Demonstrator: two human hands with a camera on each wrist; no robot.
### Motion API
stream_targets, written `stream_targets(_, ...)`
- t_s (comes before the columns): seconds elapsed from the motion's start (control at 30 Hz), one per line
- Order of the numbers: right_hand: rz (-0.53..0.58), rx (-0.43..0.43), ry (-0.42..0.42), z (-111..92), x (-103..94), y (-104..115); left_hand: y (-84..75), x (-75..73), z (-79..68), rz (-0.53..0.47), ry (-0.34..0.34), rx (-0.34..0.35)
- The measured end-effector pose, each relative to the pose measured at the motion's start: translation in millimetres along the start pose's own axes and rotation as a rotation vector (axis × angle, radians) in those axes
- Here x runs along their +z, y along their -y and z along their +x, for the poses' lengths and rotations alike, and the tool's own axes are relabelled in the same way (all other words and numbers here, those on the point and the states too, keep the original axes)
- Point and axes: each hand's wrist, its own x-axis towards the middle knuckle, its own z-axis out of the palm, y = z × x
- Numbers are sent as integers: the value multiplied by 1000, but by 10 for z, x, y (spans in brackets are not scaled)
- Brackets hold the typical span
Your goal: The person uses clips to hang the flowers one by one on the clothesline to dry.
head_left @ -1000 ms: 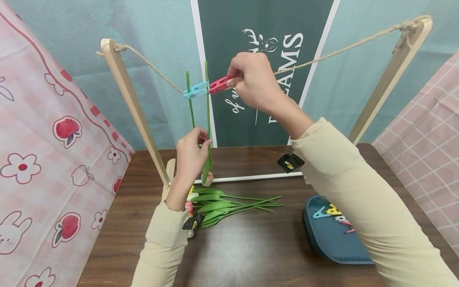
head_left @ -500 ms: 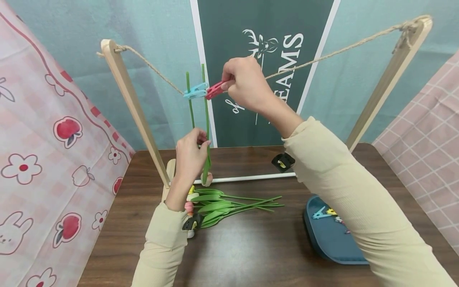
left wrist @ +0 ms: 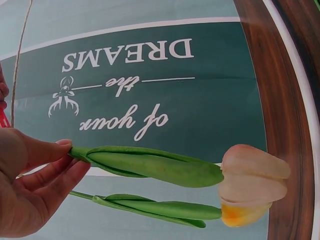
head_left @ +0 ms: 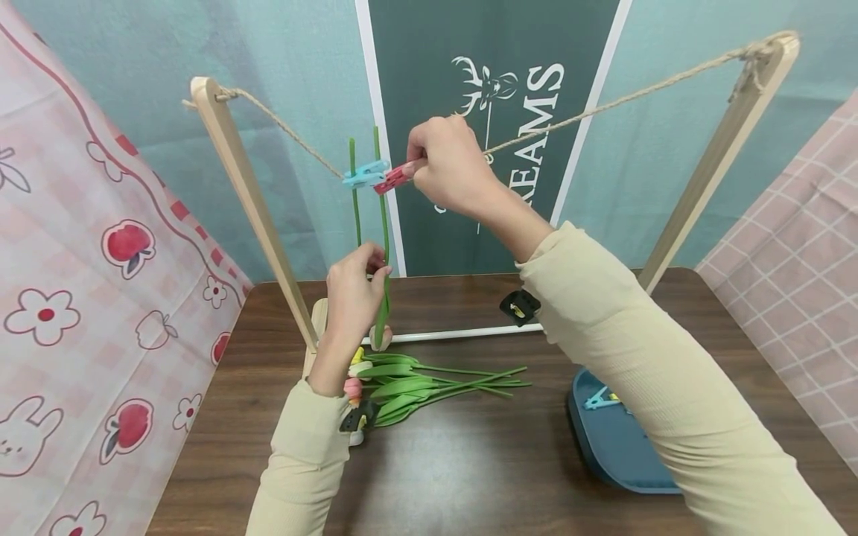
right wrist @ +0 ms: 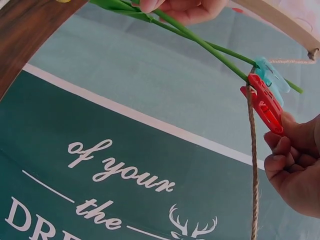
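My left hand (head_left: pixel 355 286) pinches the green stem of an artificial tulip (left wrist: pixel 255 175), whose pale peach bloom hangs downward. Up at the twine (head_left: pixel 536 134), my right hand (head_left: pixel 450 160) grips a red clothespin (right wrist: pixel 267 104) between thumb and fingers. The red clothespin's tip sits at the upper stem, right on the twine. Just left of it, a light blue clothespin (head_left: pixel 366 174) clips a second tulip stem (head_left: pixel 356 212) to the twine. That second tulip's orange-yellow bloom (left wrist: pixel 245 215) shows partly behind the peach one in the left wrist view.
Wooden posts (head_left: pixel 248 201) on both sides hold up the twine, with a white rod (head_left: pixel 462 333) low between them. Several tulips with green leaves (head_left: pixel 409 387) lie on the brown table (head_left: pixel 469 461). A blue tray (head_left: pixel 623 461) with clothespins stands at the right, partly behind the right sleeve.
My right hand has moved left and slightly down with the red clothespin, bringing its tip onto the stem beside the blue clothespin. The held stem's top has shifted left and slightly lower.
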Motion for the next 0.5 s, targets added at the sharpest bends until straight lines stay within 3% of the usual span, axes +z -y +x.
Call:
stream_targets(0.33,40,64,82,-38,-107,-50,22,-24,11,-6,-21,-14)
stream_targets(0.5,35,68,80,-87,-180,-89,41,-22,11,9,-20,-29)
